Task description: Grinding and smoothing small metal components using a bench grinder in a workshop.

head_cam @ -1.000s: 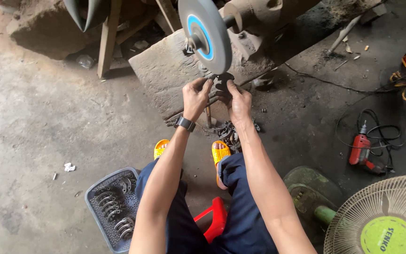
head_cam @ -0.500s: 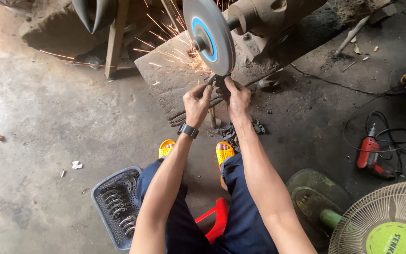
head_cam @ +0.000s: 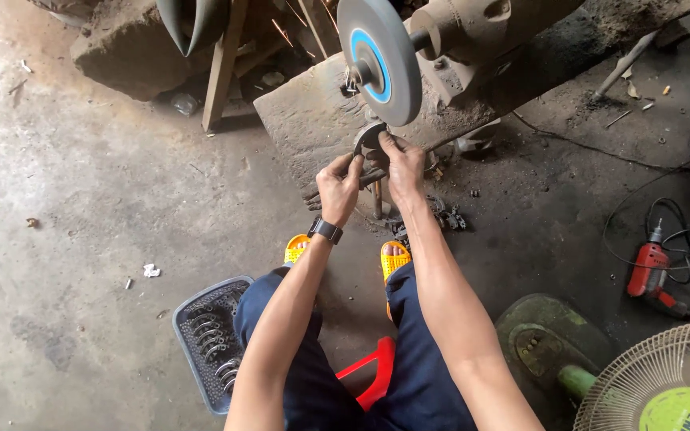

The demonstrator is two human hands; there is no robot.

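Right now both hands, left (head_cam: 339,185) and right (head_cam: 402,164), pinch a curved metal piece (head_cam: 367,137) under the grinding wheel (head_cam: 380,60); fingers near it could slip in and get ground.

Daylit workshop, sharp overall

Strong glare bleaches the concrete floor (head_cam: 81,207) toward its left edge; its right side lies dim and dark. Soft shadows fall beneath the grinding wheel (head_cam: 378,60). Wide-angle bending shows at the borders; little blur.
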